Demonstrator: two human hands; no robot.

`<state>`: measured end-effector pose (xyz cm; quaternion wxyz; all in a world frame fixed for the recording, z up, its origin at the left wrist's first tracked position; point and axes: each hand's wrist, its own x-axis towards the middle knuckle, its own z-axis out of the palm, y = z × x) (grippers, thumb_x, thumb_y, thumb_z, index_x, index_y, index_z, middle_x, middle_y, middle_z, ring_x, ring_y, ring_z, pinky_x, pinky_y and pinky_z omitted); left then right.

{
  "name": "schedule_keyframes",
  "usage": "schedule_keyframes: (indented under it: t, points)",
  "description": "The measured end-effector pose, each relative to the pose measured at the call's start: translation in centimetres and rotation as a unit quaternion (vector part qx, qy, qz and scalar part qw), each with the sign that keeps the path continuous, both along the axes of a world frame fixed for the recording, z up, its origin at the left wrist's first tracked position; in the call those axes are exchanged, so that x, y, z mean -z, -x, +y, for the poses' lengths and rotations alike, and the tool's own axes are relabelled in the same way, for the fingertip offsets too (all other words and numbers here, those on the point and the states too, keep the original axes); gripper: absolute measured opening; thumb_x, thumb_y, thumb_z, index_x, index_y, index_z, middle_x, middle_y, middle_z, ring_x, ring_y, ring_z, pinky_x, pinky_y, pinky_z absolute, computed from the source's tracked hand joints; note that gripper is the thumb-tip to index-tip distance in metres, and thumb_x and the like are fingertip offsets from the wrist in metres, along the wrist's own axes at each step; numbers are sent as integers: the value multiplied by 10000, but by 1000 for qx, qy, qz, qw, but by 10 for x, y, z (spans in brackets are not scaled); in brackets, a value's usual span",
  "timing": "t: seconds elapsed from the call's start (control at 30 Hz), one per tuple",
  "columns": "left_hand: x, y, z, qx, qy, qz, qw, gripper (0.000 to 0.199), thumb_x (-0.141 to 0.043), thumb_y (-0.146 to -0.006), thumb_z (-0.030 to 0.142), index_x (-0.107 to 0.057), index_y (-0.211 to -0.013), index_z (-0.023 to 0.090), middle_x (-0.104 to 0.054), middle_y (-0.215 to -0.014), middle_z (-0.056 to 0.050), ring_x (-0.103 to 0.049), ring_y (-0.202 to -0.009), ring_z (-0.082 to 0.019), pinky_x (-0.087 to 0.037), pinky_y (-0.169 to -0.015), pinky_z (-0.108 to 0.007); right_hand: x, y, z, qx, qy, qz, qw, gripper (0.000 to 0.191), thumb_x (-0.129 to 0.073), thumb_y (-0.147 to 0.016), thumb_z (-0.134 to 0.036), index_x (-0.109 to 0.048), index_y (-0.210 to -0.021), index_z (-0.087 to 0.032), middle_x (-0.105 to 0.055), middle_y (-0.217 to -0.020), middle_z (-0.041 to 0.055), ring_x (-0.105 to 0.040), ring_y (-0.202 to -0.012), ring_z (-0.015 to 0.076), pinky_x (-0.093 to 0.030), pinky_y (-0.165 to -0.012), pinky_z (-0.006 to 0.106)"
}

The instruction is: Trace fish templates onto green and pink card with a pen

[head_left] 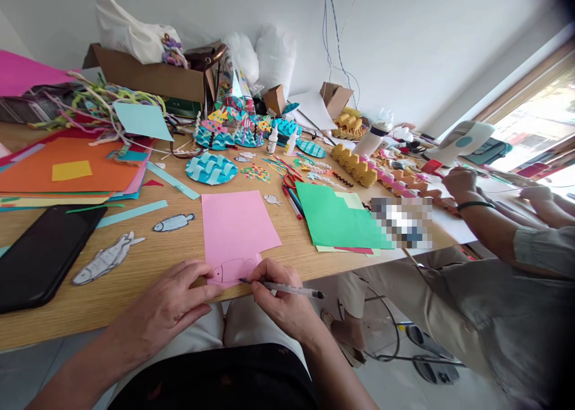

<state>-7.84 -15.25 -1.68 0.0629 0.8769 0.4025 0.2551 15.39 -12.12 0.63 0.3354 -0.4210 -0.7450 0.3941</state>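
Note:
A sheet of pink paper (238, 221) lies at the table's front edge, with a fish outline (231, 271) drawn in dark ink on its near end. My left hand (179, 293) rests on the left corner of that end, fingers stretched out and holding nothing. Pinched in my right hand (283, 293) is a pen (291, 289), its tip on the paper by the fish's body. Paper fish cutouts lie around: a large grey one (106, 259), a bluish one (174, 222) and a small white one (272, 199).
A black phone (47, 254) lies at left below stacked coloured paper (108, 164). Green paper (335, 218), red scissors (291, 176) and glue bottles (272, 140) are beyond and to the right. Blue-woven paper plates (211, 168) stand behind. Another person's hand (460, 182) works at far right.

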Motion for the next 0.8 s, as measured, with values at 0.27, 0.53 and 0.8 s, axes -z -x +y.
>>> schedule_keyframes:
  t: [0.27, 0.53, 0.8]
  points:
    - [1, 1, 0, 2, 10, 9, 1000, 249, -455, -943, 184, -616, -1110, 274, -560, -1129, -42, -538, -1047, -195, -456, -900, -272, -1, 1, 1, -5, -9, 0, 1000, 91, -480, -727, -121, -529, -702, -193, -458, -572, -58, -413, -519, 90, -316, -518, 203]
    - [0, 0, -1, -8, 15, 4, 1000, 287, -479, -915, 136, -626, -1111, 286, -565, -1116, -41, -544, -1043, -195, -468, -889, -287, -1, -1, -5, -1, -8, 26, 1000, 75, -494, -765, -159, -552, -738, -199, -533, -586, -40, -464, -538, 105, -344, -528, 213]
    - [-2, -1, -1, -4, 12, -3, 1000, 285, -458, -947, 176, -613, -1155, 293, -567, -1121, -41, -535, -1061, -187, -471, -903, -295, 0, 4, -9, -25, -38, -15, 999, 78, -513, -781, -176, -580, -770, -212, -573, -622, -28, -500, -567, 117, -385, -563, 217]
